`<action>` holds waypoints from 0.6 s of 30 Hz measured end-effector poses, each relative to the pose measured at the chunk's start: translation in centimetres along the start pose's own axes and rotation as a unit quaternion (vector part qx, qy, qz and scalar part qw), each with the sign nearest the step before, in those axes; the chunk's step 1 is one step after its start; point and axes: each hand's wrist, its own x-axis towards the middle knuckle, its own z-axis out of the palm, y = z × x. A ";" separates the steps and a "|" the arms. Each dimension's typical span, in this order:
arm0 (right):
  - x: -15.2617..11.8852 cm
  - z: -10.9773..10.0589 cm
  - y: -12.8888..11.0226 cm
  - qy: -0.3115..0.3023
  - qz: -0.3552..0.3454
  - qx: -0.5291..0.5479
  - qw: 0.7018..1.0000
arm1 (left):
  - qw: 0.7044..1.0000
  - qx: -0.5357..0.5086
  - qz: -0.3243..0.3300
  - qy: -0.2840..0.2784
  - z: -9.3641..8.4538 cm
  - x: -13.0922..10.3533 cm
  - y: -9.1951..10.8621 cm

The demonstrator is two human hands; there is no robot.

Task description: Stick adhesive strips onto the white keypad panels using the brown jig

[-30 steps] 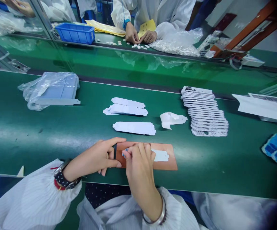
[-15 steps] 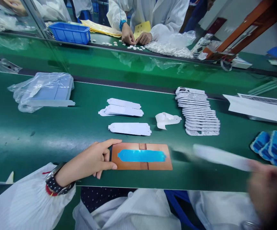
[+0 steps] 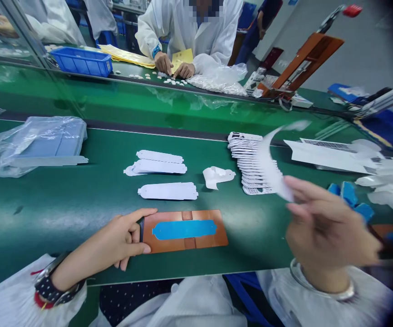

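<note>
My left hand (image 3: 125,238) grips the left end of a copper-coloured plate (image 3: 222,231), thumb and forefinger on its edges. A bright blue strip (image 3: 184,229) lies lengthwise in the middle of the plate. Between the thumb and fingers of my right hand (image 3: 326,227) is a curved white strip (image 3: 269,159), blurred, raised in front of a row of white slotted pieces (image 3: 247,165). Beyond the plate lie white strips (image 3: 167,191) in a small stack, more strips (image 3: 160,166) behind them, and a curled white piece (image 3: 213,176).
Plastic-wrapped flat sheets (image 3: 53,138) lie at the left. At the right are white sheets (image 3: 326,156), crumpled film (image 3: 392,181) and blue pieces (image 3: 349,195). Behind a green divider (image 3: 121,102), a person's hands (image 3: 174,66) handle small white pieces near a blue bin (image 3: 82,62).
My right hand has moved left and away from the table's front edge, and its white strip is now raised and bent. My left hand still holds the plate. The camera view has shifted.
</note>
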 end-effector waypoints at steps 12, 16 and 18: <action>-0.5 3.1 2.8 -0.197 -0.063 -0.010 0.978 | 1.000 0.002 -0.001 0.002 0.1 0.0 0.2; 0.6 3.4 3.2 -0.261 -0.091 -0.040 0.960 | 1.000 0.001 0.000 0.003 0.1 -0.1 0.3; 1.4 3.8 3.6 -0.276 -0.112 -0.057 0.953 | 1.000 0.002 -0.001 0.002 0.1 0.0 0.2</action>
